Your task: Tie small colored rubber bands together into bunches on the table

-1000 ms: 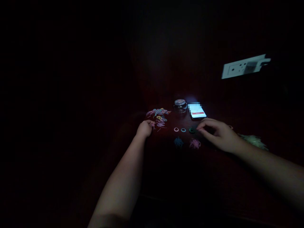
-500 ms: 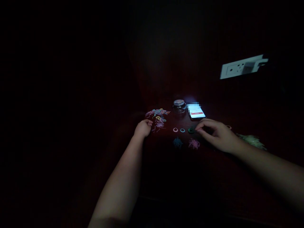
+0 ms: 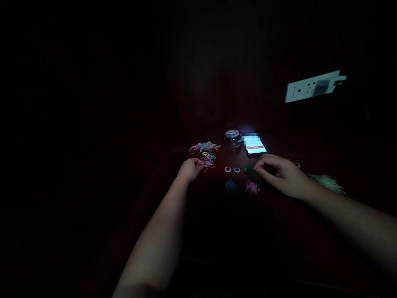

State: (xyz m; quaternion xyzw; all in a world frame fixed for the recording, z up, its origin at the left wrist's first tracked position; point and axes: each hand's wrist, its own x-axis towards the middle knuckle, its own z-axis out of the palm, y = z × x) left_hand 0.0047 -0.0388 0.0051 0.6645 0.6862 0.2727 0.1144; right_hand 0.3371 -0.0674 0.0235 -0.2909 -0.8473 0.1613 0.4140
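A dim indoor room is shown by the wall socket panel (image 3: 304,89); whether home or office cannot be told.

Towards your twelve o'clock, the multicoloured heap of thin, elastic-looking loops (image 3: 205,146) appears matt; the squat, clear, round jar (image 3: 233,142) looks glossy. At your one o'clock, the white, rectangular, plastic-looking socket plate (image 3: 302,92) appears smooth, and the lit, rectangular phone screen (image 3: 256,144) glassy.

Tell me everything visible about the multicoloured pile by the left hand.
The multicoloured pile is a loose heap of thin, rubbery-looking strands and loops, pink, purple, yellow and bluish. It lies spread on the dark tabletop, left of the jar. The left hand is at its near edge; contact is unclear.
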